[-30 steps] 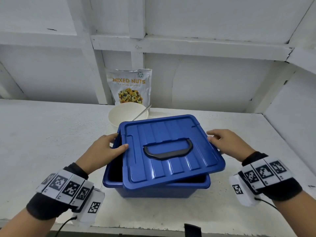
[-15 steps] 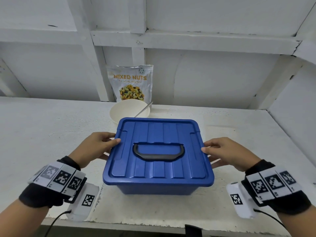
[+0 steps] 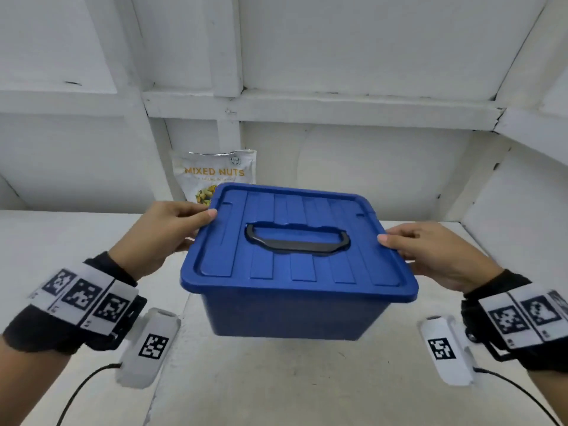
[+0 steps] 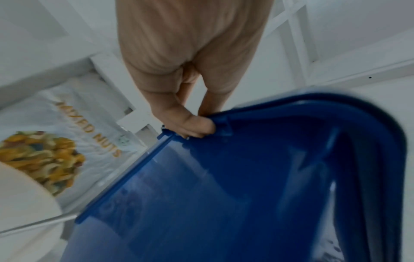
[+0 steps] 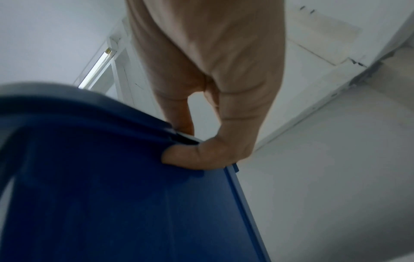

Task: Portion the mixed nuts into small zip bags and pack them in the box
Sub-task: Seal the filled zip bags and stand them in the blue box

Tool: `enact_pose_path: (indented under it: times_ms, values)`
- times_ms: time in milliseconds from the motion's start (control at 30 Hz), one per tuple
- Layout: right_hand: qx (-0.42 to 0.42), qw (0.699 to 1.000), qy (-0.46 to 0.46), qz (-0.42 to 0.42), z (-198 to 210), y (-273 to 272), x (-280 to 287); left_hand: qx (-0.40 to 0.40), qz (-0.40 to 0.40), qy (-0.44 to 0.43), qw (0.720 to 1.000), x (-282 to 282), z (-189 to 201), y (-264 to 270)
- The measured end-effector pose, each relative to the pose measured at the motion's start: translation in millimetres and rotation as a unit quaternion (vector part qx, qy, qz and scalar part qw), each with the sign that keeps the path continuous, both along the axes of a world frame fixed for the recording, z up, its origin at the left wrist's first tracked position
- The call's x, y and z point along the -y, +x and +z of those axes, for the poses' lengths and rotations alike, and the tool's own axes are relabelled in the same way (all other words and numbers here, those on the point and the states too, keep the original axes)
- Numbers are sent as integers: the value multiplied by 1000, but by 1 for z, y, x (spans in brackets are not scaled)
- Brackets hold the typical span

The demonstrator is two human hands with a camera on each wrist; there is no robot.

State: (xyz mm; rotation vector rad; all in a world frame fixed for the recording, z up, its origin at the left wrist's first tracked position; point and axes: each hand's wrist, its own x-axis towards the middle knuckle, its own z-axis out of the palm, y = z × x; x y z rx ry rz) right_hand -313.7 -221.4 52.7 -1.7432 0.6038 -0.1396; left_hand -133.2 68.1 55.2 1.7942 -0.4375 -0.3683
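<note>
The blue box (image 3: 292, 312) hangs in the air above the white tabletop (image 3: 276, 379), tilted slightly. Its blue lid (image 3: 307, 269) sits closed on it, with a black handle (image 3: 296, 242) lying flat in the middle. My left hand (image 3: 199, 222) grips the left rim, thumb on top and fingers underneath. At the right rim my right hand (image 3: 396, 244) holds it the same way. The left wrist view shows the left hand (image 4: 195, 124) pinching the box edge (image 4: 224, 195). In the right wrist view the right hand (image 5: 186, 150) curls under the rim of the box (image 5: 112, 195). Its contents are hidden.
A mixed nuts bag (image 3: 215, 173) stands against the white back wall, partly behind the box. A cream bowl (image 4: 22, 195) sits beside the bag (image 4: 67, 141) in the left wrist view and is hidden in the head view. White walls enclose the back and right.
The lid went from askew to closed on the box. Both hands then took the rims and raised the box off the table.
</note>
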Motion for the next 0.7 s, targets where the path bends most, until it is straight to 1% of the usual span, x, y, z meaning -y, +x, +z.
enact_pose_path:
  times_ms: [100, 200, 333, 500, 600, 700]
  values:
    - [19, 999, -29, -28, 18, 18, 28, -1, -27, -19, 999, 35, 19, 20]
    - [36, 996, -59, -60, 29, 39, 53, -20, -71, -7, 997, 70, 31, 42]
    - [47, 991, -86, -85, 32, 67, 87, -38, -94, -3, 995, 112, 39, 68]
    - [44, 989, -89, -112, 8, 94, 118, -49, -78, -1, 996, 151, 21, 91]
    - [42, 989, -69, -124, -14, 103, 131, -60, -82, 14, 995, 165, 4, 98]
    - [38, 989, -71, -123, -29, 111, 140, -80, -71, 17, 994, 174, -10, 104]
